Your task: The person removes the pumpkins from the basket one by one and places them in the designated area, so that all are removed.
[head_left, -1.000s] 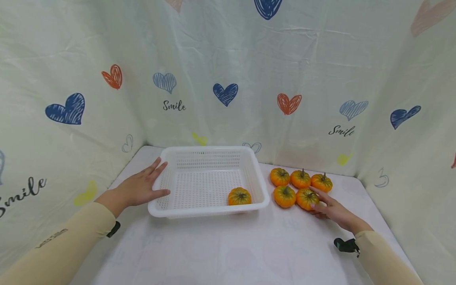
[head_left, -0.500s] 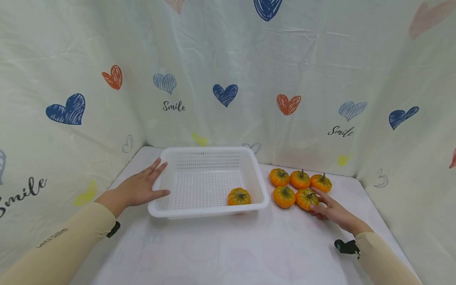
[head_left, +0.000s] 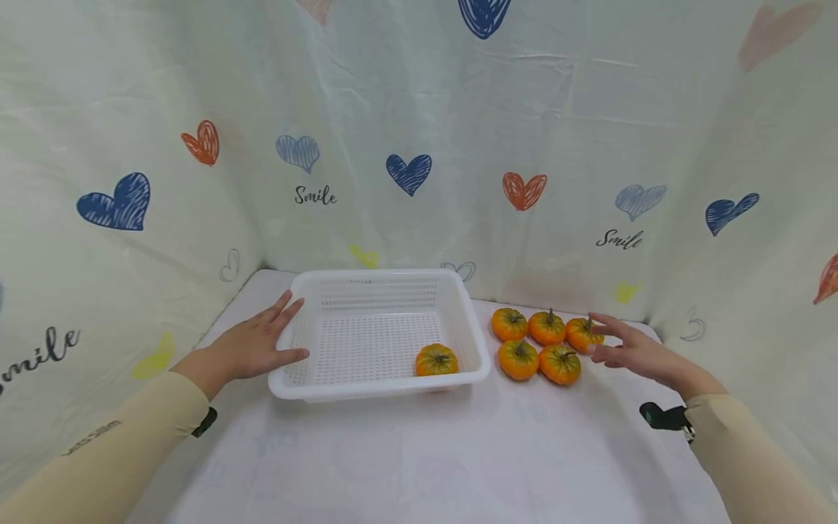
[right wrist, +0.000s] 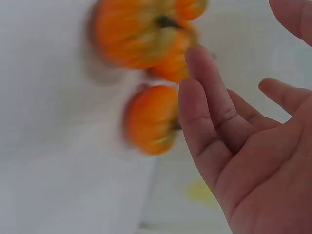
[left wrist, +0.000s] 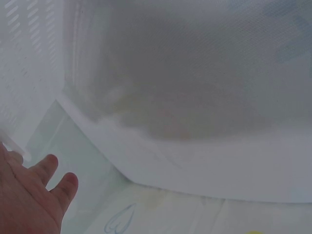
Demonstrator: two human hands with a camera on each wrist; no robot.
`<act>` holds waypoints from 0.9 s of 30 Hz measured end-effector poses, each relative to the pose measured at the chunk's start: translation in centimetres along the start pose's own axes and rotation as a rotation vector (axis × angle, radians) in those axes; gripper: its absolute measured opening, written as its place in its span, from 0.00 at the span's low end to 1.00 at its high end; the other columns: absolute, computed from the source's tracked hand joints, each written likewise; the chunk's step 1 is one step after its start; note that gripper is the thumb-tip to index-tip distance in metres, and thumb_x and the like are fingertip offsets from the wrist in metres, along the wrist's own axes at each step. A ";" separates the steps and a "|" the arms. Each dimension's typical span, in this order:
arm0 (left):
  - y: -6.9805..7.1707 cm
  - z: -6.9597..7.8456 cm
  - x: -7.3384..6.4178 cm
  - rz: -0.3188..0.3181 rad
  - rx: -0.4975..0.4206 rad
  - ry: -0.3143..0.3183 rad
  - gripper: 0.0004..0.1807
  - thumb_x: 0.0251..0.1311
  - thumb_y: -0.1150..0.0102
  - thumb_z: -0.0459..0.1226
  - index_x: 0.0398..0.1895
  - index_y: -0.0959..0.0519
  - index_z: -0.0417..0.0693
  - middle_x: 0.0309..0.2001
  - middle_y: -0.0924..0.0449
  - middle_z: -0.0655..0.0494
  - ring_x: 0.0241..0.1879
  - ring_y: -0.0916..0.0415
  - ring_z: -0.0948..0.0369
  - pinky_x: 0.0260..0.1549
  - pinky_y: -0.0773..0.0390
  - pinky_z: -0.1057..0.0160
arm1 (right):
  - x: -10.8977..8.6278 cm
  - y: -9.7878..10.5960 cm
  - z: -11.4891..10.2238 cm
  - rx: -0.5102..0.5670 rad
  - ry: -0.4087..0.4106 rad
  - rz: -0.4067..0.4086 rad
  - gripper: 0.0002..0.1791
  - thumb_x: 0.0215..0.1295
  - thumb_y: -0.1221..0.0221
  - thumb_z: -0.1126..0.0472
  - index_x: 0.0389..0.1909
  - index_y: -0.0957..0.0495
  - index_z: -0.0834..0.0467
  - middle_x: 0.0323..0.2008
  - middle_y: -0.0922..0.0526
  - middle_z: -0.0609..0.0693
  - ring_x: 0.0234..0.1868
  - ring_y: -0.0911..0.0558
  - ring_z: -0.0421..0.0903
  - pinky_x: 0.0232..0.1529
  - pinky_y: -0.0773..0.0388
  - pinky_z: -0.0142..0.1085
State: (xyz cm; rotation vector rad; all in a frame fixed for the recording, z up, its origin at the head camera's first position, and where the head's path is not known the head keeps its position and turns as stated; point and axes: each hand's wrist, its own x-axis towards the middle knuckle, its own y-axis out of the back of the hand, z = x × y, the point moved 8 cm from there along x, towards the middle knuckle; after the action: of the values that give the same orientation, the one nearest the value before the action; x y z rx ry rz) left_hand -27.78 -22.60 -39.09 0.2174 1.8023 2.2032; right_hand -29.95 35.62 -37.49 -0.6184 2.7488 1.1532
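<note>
A white perforated plastic basket stands on the table with one small orange pumpkin inside at its near right corner. My left hand rests at the basket's left rim, fingers spread and straight. To the right of the basket, several small pumpkins lie in two rows. My right hand hovers by the far right pumpkin, its fingertips overlapping that pumpkin's right side in the head view. In the right wrist view the fingers are loosely extended, nothing between them, beside the blurred pumpkins.
The table has a white cover, and its back edge runs behind the basket and pumpkins. A pale curtain printed with hearts hangs close behind and at both sides.
My right hand has left the near right pumpkin and moved up and to the right, beside the far right one. The left hand stays at the basket. The head view has shifted slightly.
</note>
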 end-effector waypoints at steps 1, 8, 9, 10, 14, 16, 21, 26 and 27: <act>0.0 0.0 0.0 0.000 0.001 0.000 0.53 0.65 0.50 0.65 0.80 0.55 0.41 0.79 0.64 0.37 0.72 0.50 0.34 0.63 0.39 0.34 | 0.3 0.4 -1.5 -0.013 0.028 -0.001 0.47 0.71 0.40 0.51 0.79 0.58 0.59 0.71 0.47 0.75 0.58 0.23 0.67 0.53 0.23 0.58; -0.1 -0.3 -0.2 0.017 -0.009 0.005 0.52 0.64 0.49 0.63 0.79 0.54 0.41 0.79 0.63 0.38 0.72 0.51 0.34 0.63 0.40 0.34 | 3.7 0.1 -10.9 -0.123 0.135 -0.050 0.45 0.69 0.39 0.49 0.80 0.52 0.50 0.73 0.42 0.65 0.62 0.26 0.65 0.58 0.31 0.65; -0.1 -0.4 -0.2 0.021 -0.011 0.004 0.52 0.64 0.48 0.63 0.79 0.54 0.40 0.79 0.63 0.38 0.72 0.50 0.34 0.63 0.40 0.34 | 4.3 -0.3 -11.9 -0.134 0.130 -0.066 0.45 0.69 0.39 0.47 0.80 0.52 0.48 0.73 0.41 0.63 0.61 0.25 0.63 0.58 0.30 0.64; -0.1 -0.3 -0.2 0.023 -0.010 0.003 0.52 0.64 0.48 0.63 0.79 0.53 0.40 0.79 0.63 0.38 0.72 0.50 0.34 0.63 0.40 0.34 | 4.9 -0.8 -12.9 -0.139 0.122 -0.084 0.44 0.69 0.39 0.47 0.80 0.51 0.45 0.73 0.41 0.61 0.60 0.23 0.62 0.58 0.30 0.63; 0.0 -0.2 -0.1 0.021 -0.008 0.006 0.52 0.64 0.48 0.63 0.79 0.53 0.41 0.79 0.63 0.38 0.72 0.50 0.34 0.62 0.39 0.34 | 7.5 -3.9 -16.2 -0.143 0.098 -0.176 0.44 0.67 0.38 0.43 0.79 0.50 0.39 0.73 0.39 0.54 0.58 0.21 0.55 0.58 0.26 0.57; 0.0 -0.2 -0.1 0.018 -0.006 0.003 0.53 0.64 0.49 0.65 0.79 0.53 0.41 0.79 0.63 0.38 0.72 0.49 0.34 0.62 0.39 0.34 | 8.8 -5.8 -17.6 -0.135 0.104 -0.231 0.44 0.67 0.38 0.44 0.79 0.50 0.40 0.73 0.39 0.54 0.58 0.21 0.54 0.58 0.25 0.53; -0.1 -0.1 0.1 0.014 -0.005 0.001 0.53 0.64 0.49 0.65 0.79 0.53 0.41 0.79 0.62 0.37 0.72 0.49 0.34 0.62 0.38 0.34 | 11.1 -10.4 -19.8 -0.093 0.086 -0.351 0.44 0.68 0.38 0.46 0.79 0.50 0.44 0.74 0.40 0.56 0.59 0.22 0.55 0.58 0.24 0.49; 0.0 -0.2 0.0 0.016 -0.004 0.002 0.53 0.64 0.48 0.63 0.79 0.53 0.40 0.79 0.62 0.37 0.72 0.50 0.34 0.62 0.38 0.34 | 12.8 -13.9 -20.2 -0.093 0.027 -0.401 0.43 0.68 0.38 0.47 0.79 0.49 0.44 0.75 0.42 0.56 0.61 0.24 0.56 0.55 0.22 0.48; 0.0 -0.2 0.0 0.016 -0.004 0.000 0.53 0.64 0.48 0.63 0.79 0.53 0.40 0.79 0.62 0.37 0.72 0.50 0.34 0.62 0.39 0.34 | 13.0 -14.5 -20.0 -0.104 0.014 -0.409 0.43 0.68 0.38 0.48 0.79 0.48 0.44 0.75 0.43 0.57 0.62 0.25 0.57 0.54 0.21 0.47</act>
State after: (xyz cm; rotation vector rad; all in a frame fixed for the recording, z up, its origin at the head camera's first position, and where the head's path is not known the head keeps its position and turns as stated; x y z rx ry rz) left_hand -27.82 -22.82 -39.14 0.2311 1.8023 2.2177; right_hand -34.68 8.10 -36.09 -1.1380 2.4176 1.1931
